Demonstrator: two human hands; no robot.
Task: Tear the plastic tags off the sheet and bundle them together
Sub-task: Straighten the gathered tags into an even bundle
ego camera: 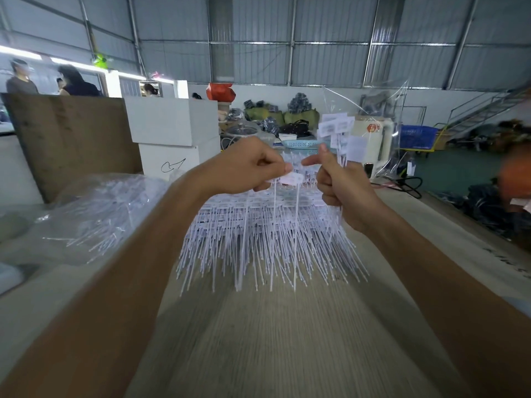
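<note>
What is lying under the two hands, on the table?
Under the left hand and right hand lies a pile of white plastic tag sheets, thin tails fanning toward the camera on the table. The hands cover the pile's far end, so that part cannot be seen.

Even daylight from left windows, wide-angle edge warp, right side perhaps motion-blurred.

No words or numbers can be read. The tags above the right hand have print too blurry; a white box left of the left hand has a hand-drawn squiggle.
</note>
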